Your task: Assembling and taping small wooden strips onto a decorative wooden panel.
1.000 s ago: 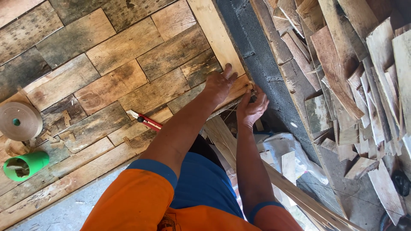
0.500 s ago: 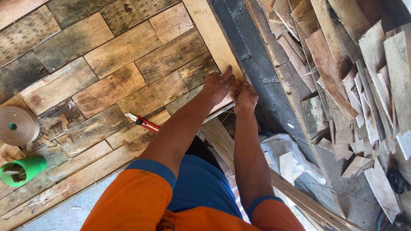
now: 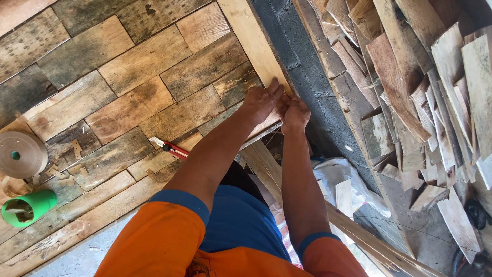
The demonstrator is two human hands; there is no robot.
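A large panel of patchwork wooden planks (image 3: 128, 97) fills the left and centre of the view from above, its weathered pieces set in staggered rows. Along its right edge runs a pale wooden border strip (image 3: 251, 41), with its long axis going from the top centre down toward the hands. Beyond that strip is a grey block wall top (image 3: 307, 66), and farther right a heap of scrap wood offcuts (image 3: 425, 87).

The person, in an orange shirt with blue sleeve bands, reaches both arms forward to the panel's right edge. The left hand (image 3: 264, 100) lies flat, fingers together and extended, pressing on the lower end of the border strip. The right hand (image 3: 295, 113) touches it on the outer side, fingers curled over the panel's edge; what it grips underneath is hidden. The strip extends away from both hands, up and to the left in the picture.

On the panel's left edge rests a roll of brown tape (image 3: 21, 153), with a green tube (image 3: 28, 208) below it. A red utility knife (image 3: 170, 148) lies on the planks, just left of the left forearm, well apart from both hands.
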